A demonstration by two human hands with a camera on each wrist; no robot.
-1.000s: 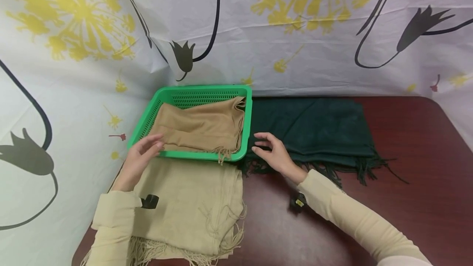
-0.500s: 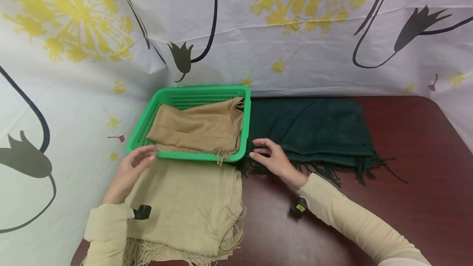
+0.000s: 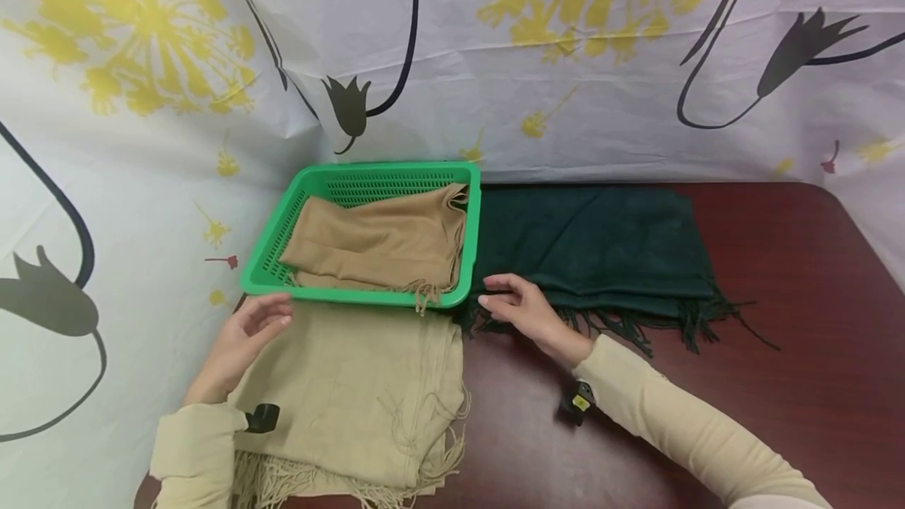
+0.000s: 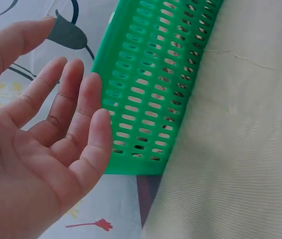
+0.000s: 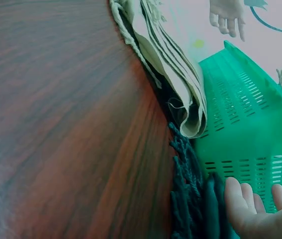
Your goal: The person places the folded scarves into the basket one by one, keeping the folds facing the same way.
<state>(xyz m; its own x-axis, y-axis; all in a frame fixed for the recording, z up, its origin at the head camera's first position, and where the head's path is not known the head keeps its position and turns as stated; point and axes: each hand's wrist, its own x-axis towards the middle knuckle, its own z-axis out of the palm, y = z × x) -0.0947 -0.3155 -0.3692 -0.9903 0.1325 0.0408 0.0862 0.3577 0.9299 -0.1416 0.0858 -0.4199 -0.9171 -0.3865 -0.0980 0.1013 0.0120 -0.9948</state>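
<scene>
By the basket [image 3: 353, 297], presumably keeping brown cloth [image 3: 378, 242] tidy, I log left hand [image 3: 239, 342] and right hand [image 3: 533, 313] loosely spread, empty.

No text, brand or number can be read here. On the small black device [image 3: 589, 392] by the right sleeve [image 3: 622, 375] is a yellow patch [image 3: 581, 402], too small for reading.

Pale cloth backdrop [image 3: 622, 128] — 3 grey tulips [image 3: 349, 106], 2 large yellow bursts [image 3: 150, 20]; red-brown table [image 3: 778, 273].
</scene>
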